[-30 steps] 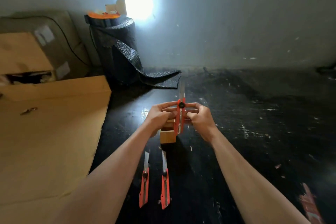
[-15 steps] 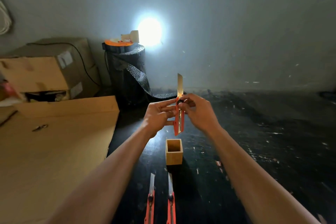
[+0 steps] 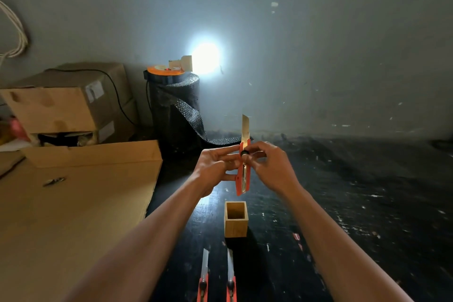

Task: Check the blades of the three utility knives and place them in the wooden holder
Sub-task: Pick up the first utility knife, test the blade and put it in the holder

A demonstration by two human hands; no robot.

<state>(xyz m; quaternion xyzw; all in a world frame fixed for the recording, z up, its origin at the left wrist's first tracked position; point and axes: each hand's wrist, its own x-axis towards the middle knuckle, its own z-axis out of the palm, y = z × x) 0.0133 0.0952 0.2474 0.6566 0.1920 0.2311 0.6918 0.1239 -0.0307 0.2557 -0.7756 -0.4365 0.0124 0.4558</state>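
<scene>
I hold an orange utility knife (image 3: 243, 174) upright above the table, its blade pushed out and pointing up. My left hand (image 3: 213, 167) grips its body from the left. My right hand (image 3: 268, 167) pinches it from the right at the black slider knob. Below it stands the small square wooden holder (image 3: 235, 227), open on top with nothing inside. Two more orange utility knives (image 3: 203, 277) (image 3: 231, 277) lie side by side near the bottom edge, blades out and pointing toward the holder.
The dark table (image 3: 343, 203) is scuffed. A flat cardboard sheet (image 3: 73, 216) covers its left side, with cardboard boxes (image 3: 61, 105) behind. A black roll of bubble wrap (image 3: 175, 110) stands at the wall under a bright light spot (image 3: 206, 57).
The knife has been lifted from in front of the holder to well above it, which uncovered the holder. The view tilted up, so the two lying knives sit lower in frame.
</scene>
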